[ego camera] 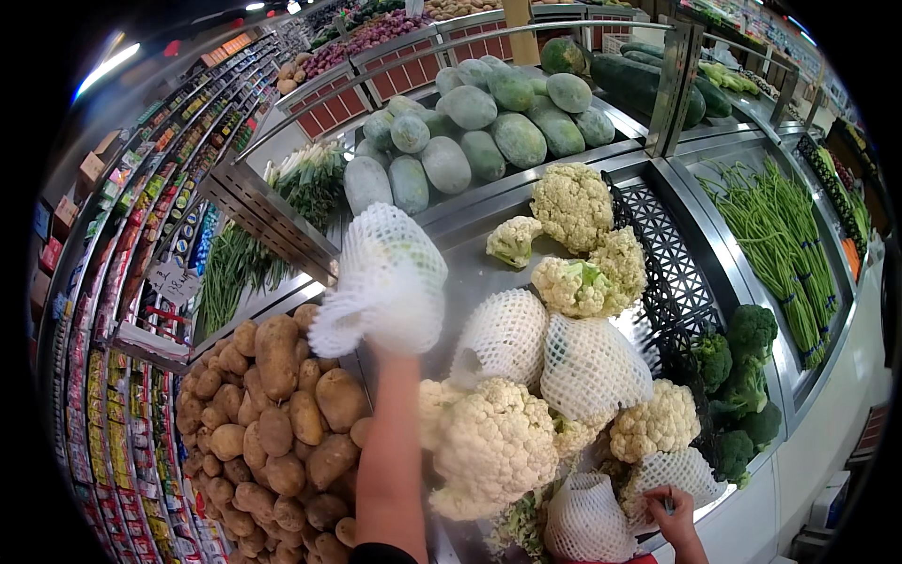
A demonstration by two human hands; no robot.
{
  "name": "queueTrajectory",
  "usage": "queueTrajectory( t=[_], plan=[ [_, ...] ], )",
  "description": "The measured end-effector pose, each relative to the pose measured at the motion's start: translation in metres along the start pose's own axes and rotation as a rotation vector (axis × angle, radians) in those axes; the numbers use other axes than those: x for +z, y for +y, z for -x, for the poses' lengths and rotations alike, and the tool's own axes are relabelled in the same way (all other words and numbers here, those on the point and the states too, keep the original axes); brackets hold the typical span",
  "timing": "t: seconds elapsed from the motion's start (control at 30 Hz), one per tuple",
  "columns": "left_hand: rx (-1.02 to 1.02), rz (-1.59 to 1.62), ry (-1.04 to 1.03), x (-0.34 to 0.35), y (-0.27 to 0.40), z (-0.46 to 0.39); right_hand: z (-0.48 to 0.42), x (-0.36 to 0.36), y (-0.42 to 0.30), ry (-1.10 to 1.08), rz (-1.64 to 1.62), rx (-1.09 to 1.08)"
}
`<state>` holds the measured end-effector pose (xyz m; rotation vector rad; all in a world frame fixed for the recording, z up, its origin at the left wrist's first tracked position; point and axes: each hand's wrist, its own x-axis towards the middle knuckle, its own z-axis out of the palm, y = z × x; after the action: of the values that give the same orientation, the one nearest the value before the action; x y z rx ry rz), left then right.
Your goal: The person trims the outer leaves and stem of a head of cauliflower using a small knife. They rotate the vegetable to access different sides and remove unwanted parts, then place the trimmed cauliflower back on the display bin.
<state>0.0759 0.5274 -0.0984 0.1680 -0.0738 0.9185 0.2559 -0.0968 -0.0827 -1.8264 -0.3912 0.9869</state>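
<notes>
My left hand (398,310) is raised over the display and blurred by motion. White foam netting (384,247) surrounds or covers it; something pale green shows through the mesh, and the fingers are hidden. At the lower right, my right hand (673,511) is at a foam-netted cauliflower (680,476), with a small dark thing near its fingertips; its exact grip is unclear. Left of that hand stands another netted head (588,518). Large bare cauliflowers (493,444) lie between my arms. Farther up are two more netted heads (500,338) and several bare cauliflowers (572,204).
Potatoes (275,430) are heaped on the left. Winter melons (468,106) lie behind a metal post (271,211). A black plastic crate (659,240) sits right of the cauliflowers, with broccoli (747,388) below it. Long beans (775,247) fill the right bin; leafy greens (239,268) are left.
</notes>
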Motion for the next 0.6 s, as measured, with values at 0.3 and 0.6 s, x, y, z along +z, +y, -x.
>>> queueTrajectory(
  t=[0.3,0.6],
  plan=[
    [0.099,-0.139,0.003,0.021,-0.029,-0.002,0.004,-0.003,0.006,-0.008,-0.032,0.002],
    [-0.090,-0.779,0.503,0.006,-0.047,-0.002,0.001,-0.005,0.008,-0.007,0.051,-0.005]
  ],
)
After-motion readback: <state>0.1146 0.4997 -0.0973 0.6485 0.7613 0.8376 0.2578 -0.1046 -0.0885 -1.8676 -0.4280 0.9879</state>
